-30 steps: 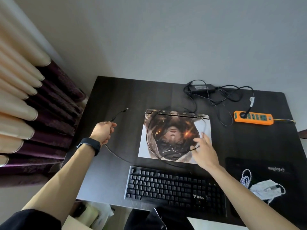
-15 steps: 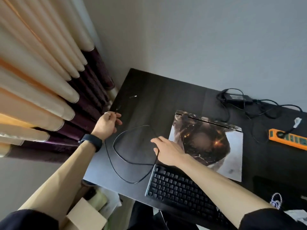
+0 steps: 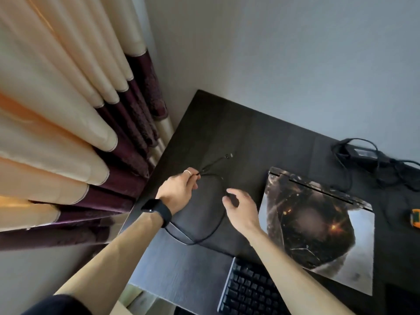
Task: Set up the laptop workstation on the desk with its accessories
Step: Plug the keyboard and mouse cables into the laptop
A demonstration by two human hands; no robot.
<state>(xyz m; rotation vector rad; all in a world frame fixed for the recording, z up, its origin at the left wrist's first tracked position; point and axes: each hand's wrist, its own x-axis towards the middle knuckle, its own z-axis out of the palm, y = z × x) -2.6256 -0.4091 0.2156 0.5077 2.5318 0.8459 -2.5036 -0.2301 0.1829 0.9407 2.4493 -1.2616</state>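
Left hand [image 3: 179, 189], with a ring on one finger and a dark band on the wrist, has its fingertips pinched together on a thin black cable [image 3: 213, 230] near the desk's left edge. Right hand [image 3: 238, 206] hovers just beside it with the fingers loosely curled and apart; the cable passes under its fingertips, but whether they grip it cannot be told.

Pleated cream curtain [image 3: 56, 133] with a dark plum, textured border fills the left side, its folds hanging just beside the desk. The desk [image 3: 250, 137] is flat, black, with a faint wood grain. On it, right of the hands, lies the closed laptop [image 3: 318, 228], a rectangular slab whose lid carries a glossy dark printed picture with orange glints. A black keyboard [image 3: 245, 292] with raised square keys sits at the near edge, partly hidden by the right forearm. At the far right corner a black power brick [image 3: 366, 153] lies in a tangle of cords, and a sliver of an orange power strip [image 3: 414, 218] shows at the frame's edge. The cable curves in a slack loop on the desk between the hands, ending in a small plug [image 3: 228, 156] beyond the left hand.
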